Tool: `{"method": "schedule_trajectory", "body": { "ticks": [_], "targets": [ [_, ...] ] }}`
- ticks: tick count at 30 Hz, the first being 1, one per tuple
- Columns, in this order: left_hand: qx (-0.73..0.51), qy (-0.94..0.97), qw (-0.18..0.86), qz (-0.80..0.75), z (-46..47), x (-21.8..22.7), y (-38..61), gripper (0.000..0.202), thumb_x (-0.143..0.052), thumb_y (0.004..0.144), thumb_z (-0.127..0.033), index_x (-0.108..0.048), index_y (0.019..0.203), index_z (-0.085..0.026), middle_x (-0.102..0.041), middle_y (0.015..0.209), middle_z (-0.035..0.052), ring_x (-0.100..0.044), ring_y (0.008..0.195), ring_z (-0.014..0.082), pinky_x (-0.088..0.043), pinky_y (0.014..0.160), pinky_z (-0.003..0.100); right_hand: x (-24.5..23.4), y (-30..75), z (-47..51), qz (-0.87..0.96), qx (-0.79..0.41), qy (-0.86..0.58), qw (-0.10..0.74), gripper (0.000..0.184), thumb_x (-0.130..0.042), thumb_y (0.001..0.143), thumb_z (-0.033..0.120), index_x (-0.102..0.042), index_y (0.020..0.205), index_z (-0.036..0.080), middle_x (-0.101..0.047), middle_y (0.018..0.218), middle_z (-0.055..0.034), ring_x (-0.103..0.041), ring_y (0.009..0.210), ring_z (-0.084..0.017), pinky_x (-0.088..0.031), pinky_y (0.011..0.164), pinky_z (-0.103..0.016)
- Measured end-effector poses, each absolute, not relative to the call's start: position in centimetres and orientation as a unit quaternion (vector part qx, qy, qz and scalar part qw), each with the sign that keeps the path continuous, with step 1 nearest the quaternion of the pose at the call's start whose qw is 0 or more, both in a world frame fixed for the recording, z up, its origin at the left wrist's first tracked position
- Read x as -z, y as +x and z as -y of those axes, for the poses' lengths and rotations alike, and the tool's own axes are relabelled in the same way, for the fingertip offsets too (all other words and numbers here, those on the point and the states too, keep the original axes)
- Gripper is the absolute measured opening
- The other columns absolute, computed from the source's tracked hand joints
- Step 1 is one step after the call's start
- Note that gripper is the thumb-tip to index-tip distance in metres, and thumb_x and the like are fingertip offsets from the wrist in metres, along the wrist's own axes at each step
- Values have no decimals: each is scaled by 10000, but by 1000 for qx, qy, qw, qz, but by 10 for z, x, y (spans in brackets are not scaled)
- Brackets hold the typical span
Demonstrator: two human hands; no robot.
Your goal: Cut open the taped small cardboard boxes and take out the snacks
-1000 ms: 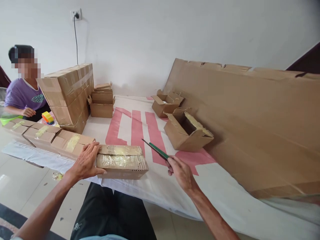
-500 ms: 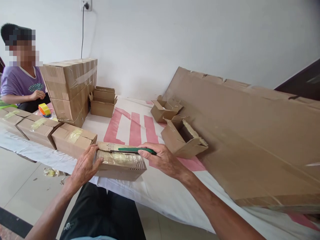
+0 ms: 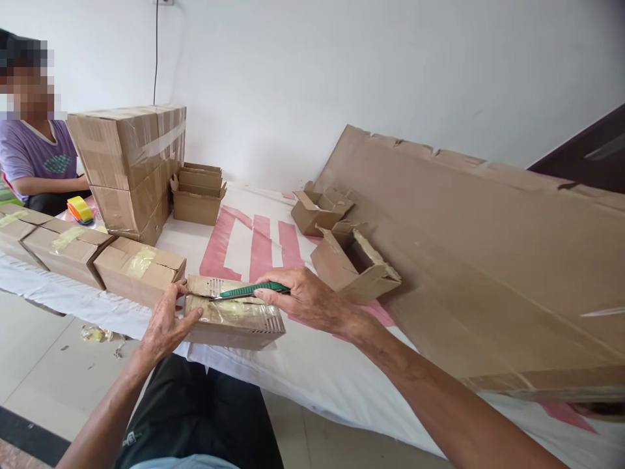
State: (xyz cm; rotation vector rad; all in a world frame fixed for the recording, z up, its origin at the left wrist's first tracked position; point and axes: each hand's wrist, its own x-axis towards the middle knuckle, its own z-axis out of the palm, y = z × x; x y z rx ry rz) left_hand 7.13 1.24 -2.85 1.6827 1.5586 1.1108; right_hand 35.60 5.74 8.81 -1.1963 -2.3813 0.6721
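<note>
A taped cardboard box (image 3: 229, 335) with rows of printed marks on its top sits at the near edge of the cloth-covered table. My left hand (image 3: 168, 319) grips its left end, thumb on the top and fingers at the far left corner. In my right hand (image 3: 303, 296) is a green utility knife (image 3: 244, 291), held from above with the fingers closed round it. Its tip points left and meets the lengthwise seam between the top flaps. Yellowish clear tape (image 3: 224, 311) covers part of that seam.
Several taped boxes (image 3: 139, 267) line the near edge to the left. Behind them stand stacked boxes (image 3: 117, 150), an open box (image 3: 198, 205) and a tape roll (image 3: 79, 210). Open boxes (image 3: 342, 267) and a large cardboard panel (image 3: 469, 260) lie right. A person (image 3: 39, 156) sits far left.
The knife has moved a little left with my right hand, its tip now angled down at the seam. My left hand keeps its place on the box. The view has shifted slightly.
</note>
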Motion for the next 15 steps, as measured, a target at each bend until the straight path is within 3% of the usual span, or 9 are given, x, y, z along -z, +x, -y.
{"method": "schedule_trajectory", "body": {
  "ticks": [8,15],
  "targets": [
    [-402,646,286,-582,-14,22,71,332,-641,856,-418,-592,1134,-244,-554,1552,136,-632,1306,322,-588,942,446,-93,339,-66,882,-164,-421,134,300,-534,985,375,-739,847,204,-708,794,-26,-566,685,-155,-346,635,-293],
    [-384,665,240,-594,-14,27,68,294,-609,882,-368,-582,1149,-247,-589,1519,134,-639,1297,324,-562,978,466,-104,352,-69,898,-89,-426,63,338,-538,991,379,-708,752,210,-644,684,-17,-497,617,-157,-266,603,-318]
  ]
}}
